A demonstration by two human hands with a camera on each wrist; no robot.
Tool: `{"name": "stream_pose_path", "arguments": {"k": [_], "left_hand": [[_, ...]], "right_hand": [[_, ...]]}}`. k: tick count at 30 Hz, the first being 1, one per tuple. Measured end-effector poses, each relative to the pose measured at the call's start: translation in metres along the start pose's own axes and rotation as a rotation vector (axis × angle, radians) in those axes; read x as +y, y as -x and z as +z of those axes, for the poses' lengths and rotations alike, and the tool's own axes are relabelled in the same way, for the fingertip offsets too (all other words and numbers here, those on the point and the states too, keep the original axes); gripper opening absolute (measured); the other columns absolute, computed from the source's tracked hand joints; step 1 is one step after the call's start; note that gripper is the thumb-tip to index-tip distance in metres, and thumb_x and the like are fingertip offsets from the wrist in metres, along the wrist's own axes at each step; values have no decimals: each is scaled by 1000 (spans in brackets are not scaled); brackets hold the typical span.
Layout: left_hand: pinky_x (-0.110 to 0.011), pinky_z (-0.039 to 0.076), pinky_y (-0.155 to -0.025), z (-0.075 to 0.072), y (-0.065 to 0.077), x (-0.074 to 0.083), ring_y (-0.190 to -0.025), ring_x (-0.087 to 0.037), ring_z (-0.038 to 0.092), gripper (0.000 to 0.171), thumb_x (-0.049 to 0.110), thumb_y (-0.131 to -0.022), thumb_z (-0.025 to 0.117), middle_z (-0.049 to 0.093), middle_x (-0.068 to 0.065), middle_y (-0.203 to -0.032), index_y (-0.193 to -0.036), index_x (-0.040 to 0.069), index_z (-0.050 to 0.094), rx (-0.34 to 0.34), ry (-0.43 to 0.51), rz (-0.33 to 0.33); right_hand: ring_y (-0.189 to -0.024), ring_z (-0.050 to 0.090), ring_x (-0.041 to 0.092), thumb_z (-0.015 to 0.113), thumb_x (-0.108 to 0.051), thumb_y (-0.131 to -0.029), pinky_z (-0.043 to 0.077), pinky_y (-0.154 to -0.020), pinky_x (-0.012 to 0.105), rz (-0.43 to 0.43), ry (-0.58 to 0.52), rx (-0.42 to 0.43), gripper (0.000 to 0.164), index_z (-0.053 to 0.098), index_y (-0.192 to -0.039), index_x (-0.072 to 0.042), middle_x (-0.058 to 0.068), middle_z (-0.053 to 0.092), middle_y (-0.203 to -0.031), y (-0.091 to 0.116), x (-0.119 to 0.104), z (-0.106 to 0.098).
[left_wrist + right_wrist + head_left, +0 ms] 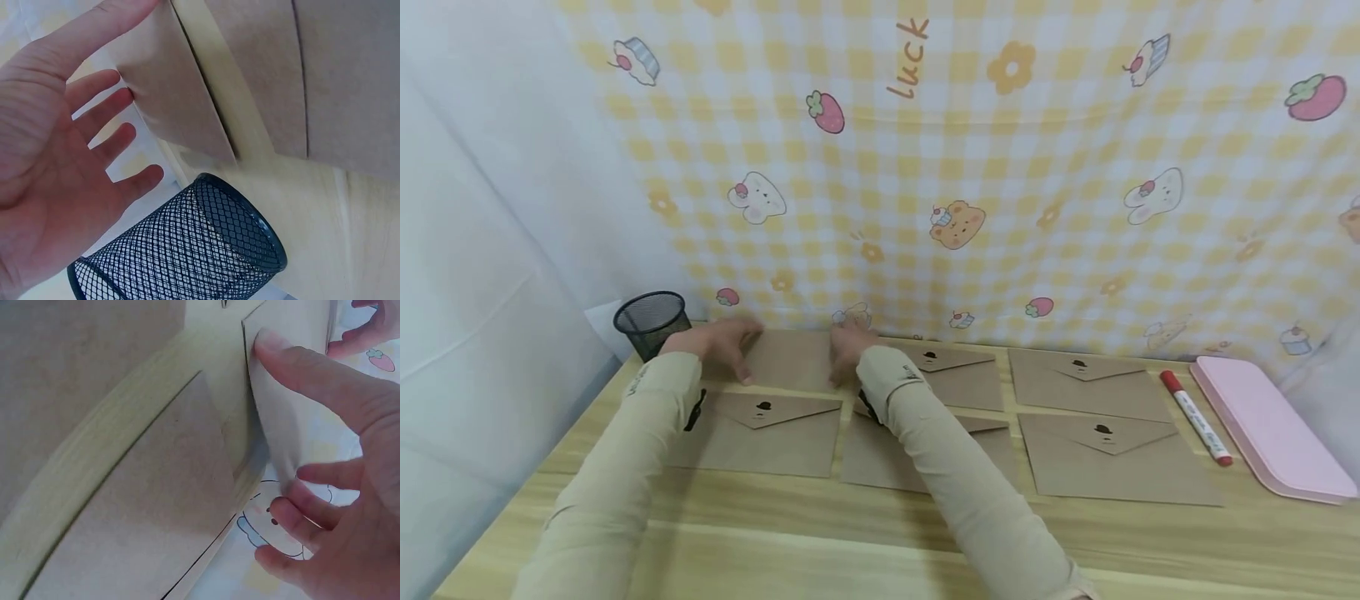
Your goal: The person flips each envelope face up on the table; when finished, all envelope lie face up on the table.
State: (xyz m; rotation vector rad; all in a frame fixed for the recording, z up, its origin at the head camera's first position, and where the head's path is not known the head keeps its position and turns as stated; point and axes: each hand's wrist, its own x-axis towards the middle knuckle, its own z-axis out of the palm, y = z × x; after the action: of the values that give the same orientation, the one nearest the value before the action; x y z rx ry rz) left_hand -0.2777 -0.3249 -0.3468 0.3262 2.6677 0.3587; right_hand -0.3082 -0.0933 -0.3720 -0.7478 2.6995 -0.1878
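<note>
A plain brown envelope (792,360) lies at the back left between my hands, its flap not showing. My right hand (850,346) holds its right end; in the right wrist view the thumb (294,362) lies on the envelope (278,419) and the fingertips are at its far edge, with that end raised off the table. At the left end is my left hand (718,346), fingers spread and loosely extended, fingertips right at the envelope's edge (172,94) in the left wrist view. Just in front lies another envelope (767,442) with a hat print on its pointed flap.
A black mesh pen cup (651,321) stands beside my left hand. More flap-up envelopes lie in two rows to the right, including one at the back (1086,383) and one in front (1116,467). Farther right are a red-capped marker (1197,417) and a pink case (1273,429).
</note>
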Motion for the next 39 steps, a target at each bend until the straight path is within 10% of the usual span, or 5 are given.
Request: {"name": "stream_pose_path", "arguments": {"k": [10,20,26,32,39], "left_hand": [[-67,26,-93,-1,9,9,-125,-52,13,108,31,-57,89,14,-34,-137,-141,1,28,80,-17,-68],[-58,30,-95,-1,18,0,-118,-48,36,71,17,-79,75,43,-33,-126,-132,-7,35,342,134,105],[-46,40,-75,-10,37,43,-83,-32,48,57,15,-86,67,49,-20,-93,-133,-3,40,392,238,176],[-33,36,-55,3,46,82,-52,-19,40,53,15,-89,64,41,-9,-71,-134,1,38,366,300,221],[-34,46,-61,33,50,115,-75,-23,55,46,15,-89,64,56,-11,-92,-128,3,44,378,453,257]], "right_hand": [[-119,39,31,80,-23,-70,40,-93,40,17,-51,166,70,46,-127,-2,16,44,-130,9,-3,-4],[-85,55,21,53,-12,-92,44,-69,30,45,-753,262,28,48,-113,5,14,57,-101,40,32,-13],[-57,36,11,54,-18,-94,36,-58,24,29,-878,319,27,43,-76,-4,2,43,-65,83,64,-14],[-53,35,13,52,-17,-96,36,-51,27,24,-1025,277,22,37,-102,-2,2,37,-64,128,93,-8],[-45,25,10,51,-14,-96,26,-45,24,-60,-1053,279,21,34,-99,-2,-3,27,-56,174,123,0]]}}
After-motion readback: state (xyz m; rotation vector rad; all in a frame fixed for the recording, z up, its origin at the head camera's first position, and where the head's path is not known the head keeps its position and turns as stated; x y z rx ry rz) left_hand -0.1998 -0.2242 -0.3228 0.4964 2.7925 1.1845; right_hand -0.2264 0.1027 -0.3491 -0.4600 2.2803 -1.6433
